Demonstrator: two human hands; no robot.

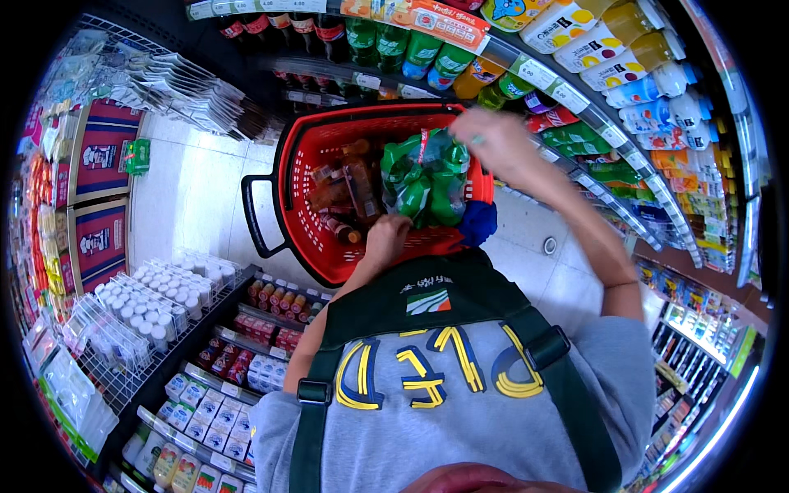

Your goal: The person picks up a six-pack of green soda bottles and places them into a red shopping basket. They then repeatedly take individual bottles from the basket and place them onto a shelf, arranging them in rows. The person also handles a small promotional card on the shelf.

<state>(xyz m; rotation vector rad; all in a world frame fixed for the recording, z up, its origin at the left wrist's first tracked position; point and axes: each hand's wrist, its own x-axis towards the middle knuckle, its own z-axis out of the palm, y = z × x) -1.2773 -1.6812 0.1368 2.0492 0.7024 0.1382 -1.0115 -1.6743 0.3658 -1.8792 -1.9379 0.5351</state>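
Note:
Before me stands a red plastic shopping basket (394,114) with black handles. Inside, on its right, lies a plastic-wrapped pack of green soda bottles (425,179); loose bottles of dark drink (357,188) lie on its left. My left hand (387,237) is at the basket's near edge, beside the green pack, its fingers curled; whether they grip the wrap is unclear. Over the basket's far right corner is my right hand (484,135), blurred, close to the top of the pack; its grip cannot be made out. A blue cloth (478,223) hangs at the basket's near right corner.
Shelves of soda bottles (391,46) curve along the far side and right. Racks of white-capped bottles (145,302) and shelves of drink cartons (212,419) stand at the near left. Stacked boxes (98,154) are at the far left, with a green pack (137,156) beside them.

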